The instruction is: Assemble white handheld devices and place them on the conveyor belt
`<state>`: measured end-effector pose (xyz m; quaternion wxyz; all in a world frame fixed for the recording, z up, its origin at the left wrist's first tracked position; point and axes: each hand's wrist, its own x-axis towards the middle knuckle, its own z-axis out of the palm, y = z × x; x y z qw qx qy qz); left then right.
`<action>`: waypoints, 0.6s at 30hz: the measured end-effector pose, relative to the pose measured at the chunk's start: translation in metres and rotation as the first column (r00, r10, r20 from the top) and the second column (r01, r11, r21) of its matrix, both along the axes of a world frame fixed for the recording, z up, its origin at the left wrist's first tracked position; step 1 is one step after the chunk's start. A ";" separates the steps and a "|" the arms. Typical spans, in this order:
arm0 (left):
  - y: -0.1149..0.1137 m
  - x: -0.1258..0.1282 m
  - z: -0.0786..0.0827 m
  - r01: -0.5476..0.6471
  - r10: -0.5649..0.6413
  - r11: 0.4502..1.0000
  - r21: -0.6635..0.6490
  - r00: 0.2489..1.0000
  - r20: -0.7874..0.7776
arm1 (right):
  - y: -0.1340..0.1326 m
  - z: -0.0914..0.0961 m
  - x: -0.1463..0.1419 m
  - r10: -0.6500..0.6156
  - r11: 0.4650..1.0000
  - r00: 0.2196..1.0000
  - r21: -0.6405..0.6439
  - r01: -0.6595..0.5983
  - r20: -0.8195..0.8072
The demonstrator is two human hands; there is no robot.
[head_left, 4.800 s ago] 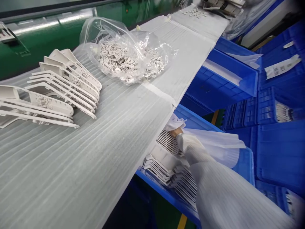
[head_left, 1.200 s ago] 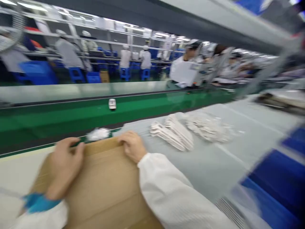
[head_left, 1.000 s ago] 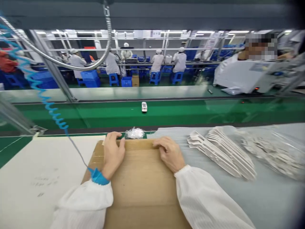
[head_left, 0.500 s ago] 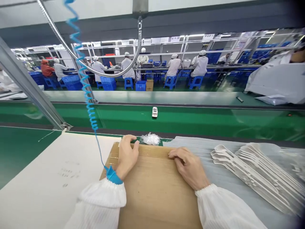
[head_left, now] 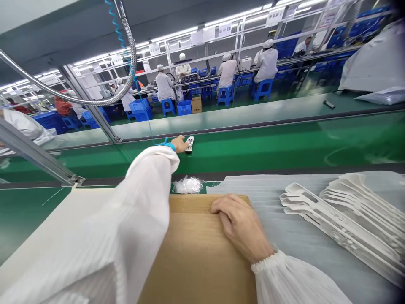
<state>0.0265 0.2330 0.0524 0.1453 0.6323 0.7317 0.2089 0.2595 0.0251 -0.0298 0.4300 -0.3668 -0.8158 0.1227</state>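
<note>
The small white device (head_left: 190,140) lies on the green belt (head_left: 268,145), beyond the cardboard (head_left: 202,257) and the clear plastic wad (head_left: 188,185). The left hand (head_left: 179,144) is extended over the belt, its fingers at the device's left side and partly overlapping its lower portion. The device is therefore immediately right of the left grip, most of its upper face exposed. Contact appears likely at the fingertips; whether the grip is closed on the device cannot be determined at this size.

A blue wristband (head_left: 168,144) is worn on the left wrist, with a blue cord (head_left: 149,126) leading upward from it. The white left sleeve (head_left: 139,202) crosses above the cardboard's left part.

The right hand (head_left: 242,226) rests at the cardboard's far right corner, well apart from the device and on the near side of the belt. Its fingers are bent toward the far edge; whether they pinch the cardboard cannot be established.

Right of the cardboard, pale sheeting (head_left: 262,211) carries two groups of white molded parts (head_left: 335,223), lying close together and slanted.
</note>
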 end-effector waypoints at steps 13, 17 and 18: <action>-0.059 0.003 0.009 -0.131 0.089 0.987 0.095 0.929 0.360 | 0.000 0.001 0.000 -0.007 0.999 1.000 -0.039 0.006 -0.003; -0.138 -0.011 0.031 -0.030 -0.086 0.984 0.174 0.780 0.619 | 0.001 0.001 0.001 -0.031 0.999 0.999 -0.022 0.031 0.019; -0.158 -0.012 0.030 -0.007 -0.131 0.981 0.195 0.716 0.686 | 0.001 0.001 0.001 -0.038 0.999 0.999 -0.020 0.039 0.027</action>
